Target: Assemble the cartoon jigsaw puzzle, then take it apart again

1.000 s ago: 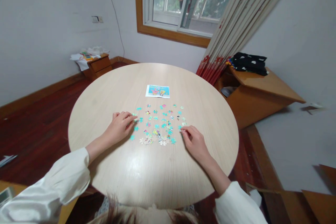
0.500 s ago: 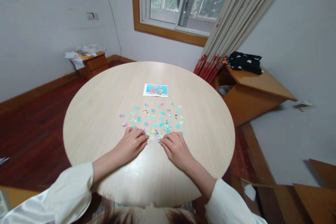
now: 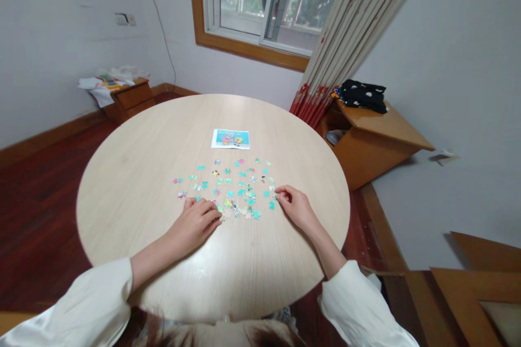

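Observation:
Loose jigsaw puzzle pieces (image 3: 230, 194), mostly turquoise with some pink, yellow and pale ones, lie spread over the middle of a round table (image 3: 134, 173). My left hand (image 3: 199, 218) rests at the near left side of the pieces, fingers bent and together, with a small puzzle piece at the fingertips. At the right edge of the spread, my right hand (image 3: 296, 206) pinches a small puzzle piece (image 3: 276, 197) between thumb and fingers, close to the tabletop. Beyond the pieces lies a picture card (image 3: 230, 139) with cartoon figures on blue.
Behind the table are a window (image 3: 260, 5) and a long curtain (image 3: 345, 27). A wooden cabinet (image 3: 374, 141) with dark cloth on top stands at the right. On the left, a small nightstand (image 3: 132, 98) carries papers.
My right hand has moved right and slightly away from me, from the near pieces to the right edge of the spread. The left hand stays in place; the view has shifted a little.

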`<state>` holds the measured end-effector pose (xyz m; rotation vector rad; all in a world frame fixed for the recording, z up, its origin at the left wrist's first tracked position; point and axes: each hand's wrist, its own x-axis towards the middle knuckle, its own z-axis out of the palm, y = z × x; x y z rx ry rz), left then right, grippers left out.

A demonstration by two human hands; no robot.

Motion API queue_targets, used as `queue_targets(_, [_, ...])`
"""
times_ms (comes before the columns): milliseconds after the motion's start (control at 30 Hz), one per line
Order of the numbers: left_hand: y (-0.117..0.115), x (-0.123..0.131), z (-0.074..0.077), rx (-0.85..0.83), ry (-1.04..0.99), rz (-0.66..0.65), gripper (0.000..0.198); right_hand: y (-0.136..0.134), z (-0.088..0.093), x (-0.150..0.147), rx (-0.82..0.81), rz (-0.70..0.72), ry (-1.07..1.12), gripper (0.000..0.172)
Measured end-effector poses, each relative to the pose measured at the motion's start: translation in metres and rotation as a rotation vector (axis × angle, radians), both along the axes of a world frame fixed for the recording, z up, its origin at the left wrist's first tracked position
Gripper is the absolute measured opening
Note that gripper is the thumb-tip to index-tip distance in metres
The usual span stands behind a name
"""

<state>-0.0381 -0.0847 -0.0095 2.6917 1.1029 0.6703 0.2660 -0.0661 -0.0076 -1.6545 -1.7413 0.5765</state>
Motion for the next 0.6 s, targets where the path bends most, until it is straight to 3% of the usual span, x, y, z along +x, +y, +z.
queue_targets(133, [-0.001,0.002,0.002,0.002,0.012,0.016,0.021,0.000,-0.006,0.001,0.117,-0.019,-0.063,0.013])
queue_targets(333, [0.006,-0.001,0.010,-0.059,-0.018,0.086,0.021,-0.001,-0.009,0.001,0.124,-0.020,-0.005,0.018])
queue_targets(600, [0.034,-0.044,0.029,-0.283,-0.008,0.357,0.026,-0.006,-0.003,-0.007,0.159,-0.052,0.113,0.025])
